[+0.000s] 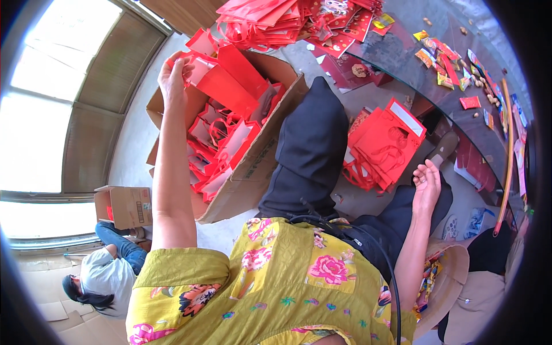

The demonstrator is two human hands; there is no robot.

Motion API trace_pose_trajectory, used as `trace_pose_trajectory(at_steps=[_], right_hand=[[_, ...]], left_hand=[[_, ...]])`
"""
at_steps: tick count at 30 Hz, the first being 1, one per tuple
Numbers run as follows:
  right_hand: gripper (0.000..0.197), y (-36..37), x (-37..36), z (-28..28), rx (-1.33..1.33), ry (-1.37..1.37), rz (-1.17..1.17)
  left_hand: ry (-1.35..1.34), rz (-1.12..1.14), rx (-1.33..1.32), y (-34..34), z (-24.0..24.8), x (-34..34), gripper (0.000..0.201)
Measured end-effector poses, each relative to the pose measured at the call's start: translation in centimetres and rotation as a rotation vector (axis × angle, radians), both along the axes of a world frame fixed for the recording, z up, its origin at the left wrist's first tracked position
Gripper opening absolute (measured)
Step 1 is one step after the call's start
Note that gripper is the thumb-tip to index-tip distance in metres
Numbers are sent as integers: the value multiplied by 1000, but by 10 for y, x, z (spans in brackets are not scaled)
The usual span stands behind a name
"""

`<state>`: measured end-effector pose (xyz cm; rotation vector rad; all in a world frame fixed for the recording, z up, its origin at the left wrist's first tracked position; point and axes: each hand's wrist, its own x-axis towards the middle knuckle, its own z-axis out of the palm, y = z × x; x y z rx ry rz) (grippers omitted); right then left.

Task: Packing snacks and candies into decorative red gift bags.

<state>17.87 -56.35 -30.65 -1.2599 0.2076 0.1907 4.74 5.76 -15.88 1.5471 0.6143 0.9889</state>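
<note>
My left hand (174, 75) is raised at the far left rim of a large cardboard box (267, 167). Its fingers pinch the edge of a red paper gift bag (230, 86), which hangs tilted over the box. Beneath it, the box holds many more red gift bags (221, 144) in a loose heap. Over my right knee is my right hand (426, 187), palm up, fingers loosely curled and apart, with nothing visible in it. Just beyond that hand, a stack of red gift bags (385, 141) with ribbon handles sits between my legs.
A dark glass table (402, 54) curves along the right, bearing candies (445, 57) and nuts. Flat red bags (270, 20) are piled at the far side. At my right side is a basket (451, 276) of wrapped sweets. Another person (109, 276) sits lower left beside a smaller box (129, 207).
</note>
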Motion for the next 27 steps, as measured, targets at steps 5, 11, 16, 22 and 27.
trace_pose_trajectory(at_steps=[5, 11, 16, 22, 27], right_hand=[[26, 4, 1, 0, -6, 11, -6], [25, 7, 0, 0, -6, 14, 20], [28, 6, 1, -2, 11, 21, 31], [27, 6, 0, -2, -17, 59, 56], [22, 9, -2, 0, -7, 78, 111]], left_hand=[[80, 75, 153, -9, -14, -15, 25], [-110, 363, 259, -30, -47, -32, 34], [72, 114, -130, -66, -103, -44, 53], [513, -14, -156, -69, -146, -38, 67], [695, -37, -363, -50, -174, -24, 61]])
